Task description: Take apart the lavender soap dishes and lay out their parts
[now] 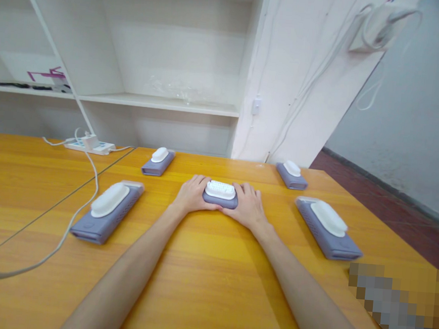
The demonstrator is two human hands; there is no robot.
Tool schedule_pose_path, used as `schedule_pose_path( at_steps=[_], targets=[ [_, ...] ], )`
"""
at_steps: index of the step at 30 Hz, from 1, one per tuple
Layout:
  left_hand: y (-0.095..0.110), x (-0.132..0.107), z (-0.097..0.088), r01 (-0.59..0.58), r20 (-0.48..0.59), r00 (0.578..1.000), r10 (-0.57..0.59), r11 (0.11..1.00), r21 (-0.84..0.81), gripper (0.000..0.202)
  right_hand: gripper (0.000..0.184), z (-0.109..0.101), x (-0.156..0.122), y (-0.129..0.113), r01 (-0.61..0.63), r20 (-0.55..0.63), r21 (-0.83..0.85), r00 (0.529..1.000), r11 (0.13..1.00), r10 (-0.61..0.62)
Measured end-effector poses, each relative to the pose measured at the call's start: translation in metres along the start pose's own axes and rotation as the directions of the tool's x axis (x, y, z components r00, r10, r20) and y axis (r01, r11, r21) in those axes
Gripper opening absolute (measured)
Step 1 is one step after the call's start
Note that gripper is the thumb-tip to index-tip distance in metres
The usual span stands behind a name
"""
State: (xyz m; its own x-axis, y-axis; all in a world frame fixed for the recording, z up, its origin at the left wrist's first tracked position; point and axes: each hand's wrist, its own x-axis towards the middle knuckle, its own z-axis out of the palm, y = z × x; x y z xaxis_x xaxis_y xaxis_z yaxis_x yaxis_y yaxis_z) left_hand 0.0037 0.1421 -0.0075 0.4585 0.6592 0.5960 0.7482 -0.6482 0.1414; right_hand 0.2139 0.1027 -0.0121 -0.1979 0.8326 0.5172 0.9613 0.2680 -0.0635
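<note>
A grey box [219, 201] sits at the centre of the frame, resting on the wooden surface [203, 269] with a white oval block [220, 189] on top, its upper face covered in small bumps. The person's left grip [193, 194] is clamped on the box's left side and the right grip [247, 204] on its right side, the thumbs nearly meeting along the near edge. Both bare forearms reach in from the bottom of the frame. Around this stand four more boxes of the same grey, each topped by a white oval block with a smooth face: the far left box [157, 166] and the far right box [293, 179] lie above the centre, near the back edge of the surface, while the near left box [96, 227] and the near right box [333, 240] lie lower and farther out to either side. All four are set at a slant and well apart from the hands. Left of the far left box, a white power strip [101, 148] lies at the back edge with a plug in it, and a pale cable [61, 242] curves down to the left edge of the frame. Crumpled clear plastic [183, 90] lies on a white shelf [159, 102] at upper centre. A pixelated patch hides the lower right corner.
</note>
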Motion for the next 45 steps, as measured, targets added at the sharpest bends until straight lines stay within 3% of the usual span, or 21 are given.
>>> schedule_pose_path(
  at_steps=[15, 21, 28, 36, 38, 42, 45],
  targets=[
    [0.0, -0.001, 0.0, 0.004, 0.024, 1.0, -0.004, 1.0, 0.008, 0.074, 0.07, 0.003, 0.005, 0.009, -0.024, 0.1, 0.375, 0.995, 0.927, -0.015],
    [0.002, -0.002, -0.002, 0.008, 0.024, 1.0, -0.008, 1.0, -0.011, 0.071, 0.084, 0.0, 0.01, 0.016, -0.096, 0.185, 0.518, 0.983, 0.85, -0.001],
    [-0.001, -0.002, -0.004, 0.016, 0.056, 0.998, -0.013, 0.998, -0.059, 0.068, 0.091, -0.006, 0.013, 0.027, -0.203, 0.321, 0.561, 0.947, 0.803, 0.015],
    [-0.006, -0.003, -0.005, 0.04, 0.045, 0.998, -0.035, 0.994, -0.106, 0.068, 0.084, -0.005, 0.012, 0.032, -0.239, 0.337, 0.667, 0.942, 0.706, 0.001],
    [-0.01, -0.004, -0.005, 0.058, 0.027, 0.998, -0.055, 0.993, -0.107, 0.065, 0.076, -0.002, 0.011, 0.036, -0.271, 0.329, 0.719, 0.944, 0.64, 0.03],
    [-0.02, -0.005, -0.005, 0.16, -0.031, 0.986, -0.163, 0.984, -0.073, 0.064, 0.062, 0.009, 0.009, 0.038, -0.335, 0.263, 0.813, 0.941, 0.476, 0.213],
    [-0.024, -0.006, -0.005, 0.184, -0.043, 0.981, -0.187, 0.981, -0.065, 0.065, 0.069, 0.014, 0.006, 0.032, -0.327, 0.2, 0.756, 0.94, 0.567, 0.276]
  ],
)
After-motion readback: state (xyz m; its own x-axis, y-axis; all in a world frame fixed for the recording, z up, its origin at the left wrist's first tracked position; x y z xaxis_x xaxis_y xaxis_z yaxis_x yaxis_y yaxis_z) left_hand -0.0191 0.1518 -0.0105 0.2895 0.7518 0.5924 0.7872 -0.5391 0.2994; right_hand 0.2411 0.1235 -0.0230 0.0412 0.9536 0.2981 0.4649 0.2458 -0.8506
